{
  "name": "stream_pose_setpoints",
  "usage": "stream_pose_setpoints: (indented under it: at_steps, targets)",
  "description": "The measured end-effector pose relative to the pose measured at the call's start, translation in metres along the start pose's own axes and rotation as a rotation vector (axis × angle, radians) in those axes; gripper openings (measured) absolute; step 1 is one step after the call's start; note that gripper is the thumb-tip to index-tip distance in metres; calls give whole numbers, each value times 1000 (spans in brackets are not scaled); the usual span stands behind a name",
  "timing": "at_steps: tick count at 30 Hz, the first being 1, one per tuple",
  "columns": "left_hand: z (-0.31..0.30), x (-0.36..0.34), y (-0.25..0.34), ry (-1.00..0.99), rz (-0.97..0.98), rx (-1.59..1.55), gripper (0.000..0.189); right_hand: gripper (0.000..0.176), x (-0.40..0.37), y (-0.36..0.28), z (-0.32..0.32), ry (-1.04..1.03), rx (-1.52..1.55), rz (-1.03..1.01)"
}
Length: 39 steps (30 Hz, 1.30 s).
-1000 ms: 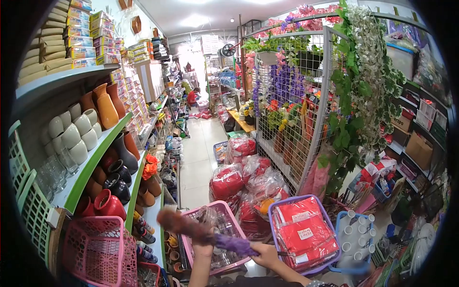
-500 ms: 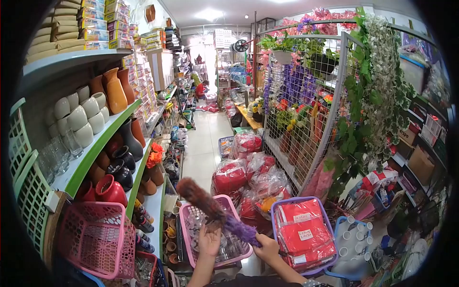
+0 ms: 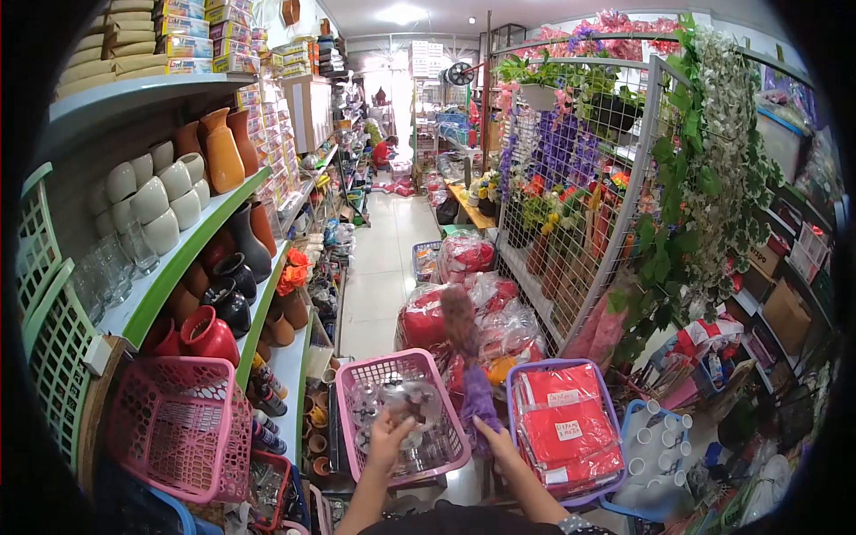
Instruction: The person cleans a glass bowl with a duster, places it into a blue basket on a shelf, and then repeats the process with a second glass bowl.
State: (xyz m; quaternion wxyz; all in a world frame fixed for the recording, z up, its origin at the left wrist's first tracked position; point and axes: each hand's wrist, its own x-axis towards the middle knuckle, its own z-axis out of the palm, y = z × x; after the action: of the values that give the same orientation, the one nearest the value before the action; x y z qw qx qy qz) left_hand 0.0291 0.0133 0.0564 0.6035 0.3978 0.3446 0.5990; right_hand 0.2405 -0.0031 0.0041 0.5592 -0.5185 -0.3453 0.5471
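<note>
In my right hand (image 3: 493,439) is a fluffy duster (image 3: 477,397), purple near my fingers and brown towards its raised tip; the tip is blurred and stands in front of plastic-wrapped red bundles. My left hand (image 3: 389,439) is closed on a clear, rounded glass piece (image 3: 417,403), whose exact kind is hard to make out. Both are over or beside a pink plastic basket (image 3: 342,406). Inside that basket lie several clear glass items (image 3: 437,446). The duster and the glass piece are apart.
A purple-rimmed basket of red packets (image 3: 571,428) stands on the right, near a blue tray of white cups (image 3: 655,446). Shelves of pots (image 3: 209,334) and an empty-looking pink basket (image 3: 178,428) flank the left. A person (image 3: 383,153) crouches far down the aisle.
The duster has swung from leaning left over the basket to upright on its right side. My left hand, open before, now grips a clear glass piece.
</note>
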Motion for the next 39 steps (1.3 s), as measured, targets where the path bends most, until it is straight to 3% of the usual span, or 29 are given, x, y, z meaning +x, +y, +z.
stream_pose_setpoints:
  at_steps: [1,2,4,5,6,8,10,12,13,15,16,18,19,21,22,25,26,28,30,32,35,37,39]
  targets:
    - [-5,-4,5,-71,-42,260,31,39,-10,-33,11,-33,130,148]
    - [-4,-9,10,-70,-49,259,31,31,-14,-52,16,-65,259,298]
    - [1,-17,24,-313,142,850,42,32,-3,-54,9,-161,314,354]
    - [5,-19,35,-441,76,815,49,32,0,-55,7,-179,278,394]
    - [5,-18,34,-438,70,814,49,32,4,-53,7,-199,243,434]
    - [2,-15,28,-690,388,1078,50,32,10,-39,16,-142,260,413]
    - [2,-19,31,-723,363,1114,48,35,1,-50,25,-203,140,272]
    - [7,-26,38,-575,531,1464,63,39,0,-50,25,-241,123,302]
    - [9,-26,33,-570,530,1465,63,36,1,-48,25,-235,119,317]
    - [8,-27,14,-125,360,1039,75,34,4,-39,26,-231,114,333]
    - [-1,-27,1,-123,360,1041,75,33,7,-32,27,-180,133,328]
    - [-17,-26,-22,-283,-268,184,83,31,8,-24,33,-130,150,325]
    - [-14,-26,-19,-280,-268,182,83,31,7,-20,39,-89,153,237]
    - [-6,-27,-8,-401,-486,-422,72,34,9,-14,39,-69,71,143]
    - [-9,-25,-14,-400,-485,-423,72,34,8,-12,40,-70,69,143]
    - [-20,-17,-37,-237,-437,-488,64,41,5,-14,37,-64,-305,-370]
    - [-22,-15,-39,-169,-388,-527,60,41,3,-16,32,-63,-306,-371]
    - [-28,-13,-40,-102,-338,-568,56,45,-5,-19,20,-68,-646,-590]
    - [-41,-10,-41,47,-237,-554,40,36,-13,-26,4,-100,-729,-531]
    - [-50,-5,-37,79,-167,-611,32,31,-12,-19,-14,-86,-1238,-370]
    - [-56,-6,-34,5,-120,-481,58,32,-18,-17,-16,39,-1217,-339]
    - [-53,-6,-35,20,-137,-456,58,30,-19,-16,-18,113,-1240,-303]
    - [-61,-3,-46,36,-155,-428,59,28,-21,-11,-22,-7,-1135,-456]
